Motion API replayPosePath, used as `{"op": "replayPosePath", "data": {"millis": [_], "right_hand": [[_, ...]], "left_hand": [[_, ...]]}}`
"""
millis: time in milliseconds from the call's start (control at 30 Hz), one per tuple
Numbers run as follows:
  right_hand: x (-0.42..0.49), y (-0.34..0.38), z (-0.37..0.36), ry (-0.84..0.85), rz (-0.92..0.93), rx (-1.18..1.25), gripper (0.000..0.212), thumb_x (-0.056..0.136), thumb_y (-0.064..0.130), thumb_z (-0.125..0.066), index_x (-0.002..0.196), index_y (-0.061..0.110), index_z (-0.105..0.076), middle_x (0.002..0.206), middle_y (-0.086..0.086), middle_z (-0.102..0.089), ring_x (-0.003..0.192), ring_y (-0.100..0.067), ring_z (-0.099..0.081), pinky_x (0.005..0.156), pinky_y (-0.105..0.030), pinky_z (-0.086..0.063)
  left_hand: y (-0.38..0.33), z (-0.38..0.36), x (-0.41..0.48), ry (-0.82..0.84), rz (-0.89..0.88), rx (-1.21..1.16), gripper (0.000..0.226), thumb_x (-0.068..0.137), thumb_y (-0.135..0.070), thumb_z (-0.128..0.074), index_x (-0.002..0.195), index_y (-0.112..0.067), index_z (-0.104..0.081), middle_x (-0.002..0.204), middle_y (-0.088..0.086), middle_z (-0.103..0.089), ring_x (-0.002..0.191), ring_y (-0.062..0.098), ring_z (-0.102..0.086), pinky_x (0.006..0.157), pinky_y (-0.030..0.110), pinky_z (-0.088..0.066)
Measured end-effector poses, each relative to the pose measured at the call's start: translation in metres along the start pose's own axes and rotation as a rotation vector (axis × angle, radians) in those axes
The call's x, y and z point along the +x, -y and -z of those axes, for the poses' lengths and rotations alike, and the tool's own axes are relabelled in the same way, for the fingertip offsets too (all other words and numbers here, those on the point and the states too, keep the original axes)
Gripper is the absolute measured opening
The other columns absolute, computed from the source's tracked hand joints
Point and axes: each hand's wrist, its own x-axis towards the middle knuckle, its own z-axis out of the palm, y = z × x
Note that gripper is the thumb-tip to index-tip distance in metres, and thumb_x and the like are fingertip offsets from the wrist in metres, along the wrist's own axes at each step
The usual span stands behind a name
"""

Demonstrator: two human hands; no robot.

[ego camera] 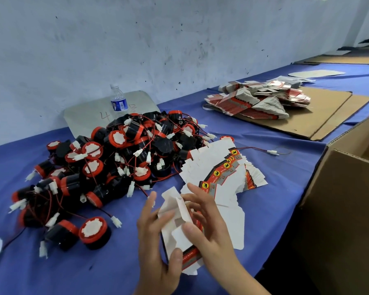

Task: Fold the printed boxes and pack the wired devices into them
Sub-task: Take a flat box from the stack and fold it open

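While hands [179, 235] fold box [179, 222], devices [115, 158] alongside.

- device pile [115, 167] on the counter [275, 188], left; bottle [118, 101] behind it
- fanned flat boxes [222, 173] right of the pile
- carton [345, 199] far right

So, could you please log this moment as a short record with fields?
hands: left hand and right hand both hold one box
box state: part folded, white flaps open, not yet closed
devices: pile of black and red wired units, left of the hands, none in the box
flat boxes: fanned stack beyond the hands; bigger heap on cardboard farther right
carton: open, at right edge
bottle: upright behind the pile
surface: blue cloth
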Motion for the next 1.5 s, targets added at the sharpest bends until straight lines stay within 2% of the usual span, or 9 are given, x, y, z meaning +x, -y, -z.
{"op": "replayPosePath", "data": {"millis": [100, 300, 567, 833, 967, 1100, 1267, 1400, 1500], "right_hand": [[-0.002, 0.000, 0.000, 0.000, 0.062, -0.156, 0.054, 0.083, 0.040, -0.056, 0.134, 0.049, -0.039, 0.123, 0.018, -0.056, 0.118, -0.011, -0.054, 0.093, -0.019, -0.046], [-0.002, -0.003, 0.002, -0.051, 0.175, -0.222, 0.049, 0.084, 0.019, -0.050, 0.128, 0.041, -0.048, 0.123, 0.015, -0.058, 0.115, -0.017, -0.057, 0.092, -0.033, -0.051], [-0.008, -0.011, 0.000, -0.064, 0.197, -0.142, 0.036, 0.098, 0.041, -0.046, 0.134, 0.038, -0.049, 0.132, 0.010, -0.055, 0.123, -0.020, -0.054, 0.097, -0.029, -0.046], [0.001, -0.013, 0.021, 0.142, 0.277, -0.380, 0.048, 0.086, 0.049, -0.064, 0.124, 0.020, -0.066, 0.135, 0.003, -0.055, 0.120, -0.011, -0.055, 0.092, -0.036, -0.052], [0.005, -0.008, 0.027, 0.239, 0.265, -0.483, 0.045, 0.092, 0.053, -0.053, 0.129, 0.028, -0.061, 0.137, 0.007, -0.053, 0.117, -0.009, -0.055, 0.090, -0.036, -0.051], [0.007, -0.006, 0.029, 0.277, 0.237, -0.532, 0.036, 0.095, 0.030, -0.051, 0.130, 0.035, -0.058, 0.137, 0.012, -0.049, 0.122, -0.009, -0.050, 0.093, -0.036, -0.048], [0.006, -0.008, 0.021, 0.281, 0.070, -0.368, 0.058, 0.081, 0.003, -0.051, 0.131, 0.032, -0.058, 0.140, 0.015, -0.047, 0.131, -0.009, -0.043, 0.104, -0.038, -0.041], [0.005, -0.009, 0.028, 0.341, 0.063, -0.395, 0.041, 0.094, 0.037, -0.051, 0.134, 0.033, -0.054, 0.150, 0.019, -0.038, 0.136, -0.009, -0.036, 0.110, -0.038, -0.033], [0.004, -0.009, 0.031, 0.441, 0.069, -0.442, 0.044, 0.096, 0.045, -0.044, 0.136, 0.031, -0.054, 0.152, 0.024, -0.029, 0.137, -0.012, -0.032, 0.112, -0.033, -0.027]], "left_hand": [[-0.001, -0.001, -0.002, -0.014, 0.062, -0.133, 0.057, 0.094, -0.048, -0.046, 0.144, -0.023, -0.033, 0.155, 0.022, -0.023, 0.130, 0.044, -0.044, 0.088, 0.062, -0.046], [-0.004, 0.000, -0.007, 0.054, 0.047, -0.110, 0.067, 0.084, -0.023, -0.046, 0.149, -0.023, -0.029, 0.146, 0.004, -0.044, 0.128, 0.029, -0.050, 0.097, 0.037, -0.049], [0.002, 0.000, 0.001, 0.089, -0.068, 0.086, 0.031, 0.085, -0.019, -0.040, 0.100, -0.010, -0.066, 0.113, 0.004, -0.061, 0.112, 0.034, -0.056, 0.093, 0.038, -0.044], [0.012, -0.001, -0.006, 0.006, 0.048, -0.173, 0.040, 0.085, -0.019, -0.048, 0.124, -0.025, -0.043, 0.122, 0.010, -0.055, 0.107, 0.039, -0.058, 0.079, 0.056, -0.050], [0.013, 0.002, -0.008, 0.022, 0.098, -0.162, 0.043, 0.084, -0.020, -0.047, 0.126, -0.028, -0.044, 0.120, 0.003, -0.057, 0.105, 0.032, -0.061, 0.084, 0.043, -0.052], [0.011, 0.002, -0.006, 0.038, 0.114, -0.127, 0.050, 0.078, -0.018, -0.046, 0.126, -0.033, -0.045, 0.117, -0.002, -0.058, 0.103, 0.024, -0.062, 0.083, 0.028, -0.052], [0.010, 0.001, -0.004, 0.067, 0.070, -0.015, 0.063, 0.076, -0.018, -0.049, 0.135, -0.037, -0.038, 0.124, -0.012, -0.053, 0.109, 0.016, -0.059, 0.089, 0.023, -0.049], [0.013, 0.001, -0.006, 0.072, 0.060, -0.038, 0.058, 0.083, -0.025, -0.055, 0.138, -0.016, -0.039, 0.131, 0.009, -0.050, 0.117, 0.034, -0.056, 0.093, 0.045, -0.050], [0.015, 0.000, -0.007, 0.069, 0.061, -0.028, 0.058, 0.092, -0.038, -0.055, 0.140, -0.011, -0.039, 0.137, 0.010, -0.047, 0.123, 0.037, -0.052, 0.092, 0.056, -0.049]]}}
